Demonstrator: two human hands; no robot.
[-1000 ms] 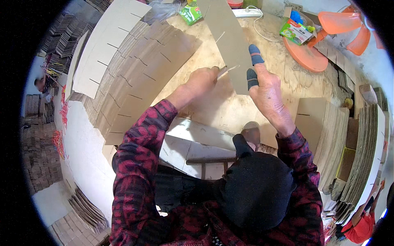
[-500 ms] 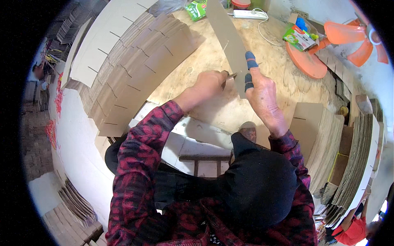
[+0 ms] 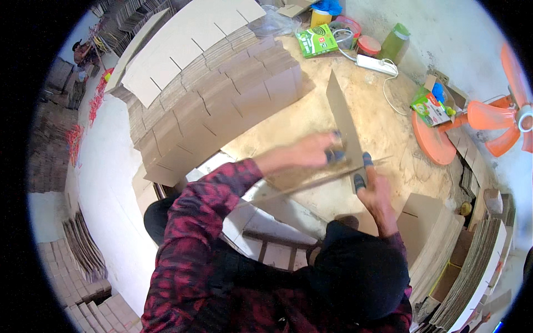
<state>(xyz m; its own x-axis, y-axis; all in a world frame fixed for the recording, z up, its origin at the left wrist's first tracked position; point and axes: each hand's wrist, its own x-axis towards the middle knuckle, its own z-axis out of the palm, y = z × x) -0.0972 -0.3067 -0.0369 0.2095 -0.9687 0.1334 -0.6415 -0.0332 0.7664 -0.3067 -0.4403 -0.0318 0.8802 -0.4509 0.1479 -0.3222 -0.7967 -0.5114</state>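
Observation:
My right hand (image 3: 378, 195), with blue wraps on thumb and forefinger, pinches the lower end of a long grey-brown cardboard strip (image 3: 343, 119) that stands up away from me. A second cardboard strip (image 3: 311, 183), seen nearly edge-on and smeared by motion, crosses the first near that hand. Just left of the upright strip is my left hand (image 3: 316, 150), slightly blurred, its blue-wrapped fingertips apart and nothing visible between them. Whether it touches the strip I cannot tell. Both hands are above the wooden tabletop (image 3: 277, 130).
A tall stack of slotted cardboard (image 3: 214, 111) fills the table's left side. More cardboard stacks (image 3: 433, 238) stand at right. An orange fan (image 3: 488, 119), green boxes (image 3: 317, 40), a white power strip (image 3: 376, 65) and a green bottle (image 3: 395, 43) line the back. A stool (image 3: 272, 244) is below.
A second strip now crosses the upright one. My left fingers, earlier closed around something near the strip, have spread. The view has shifted, bringing more of the table's back into sight.

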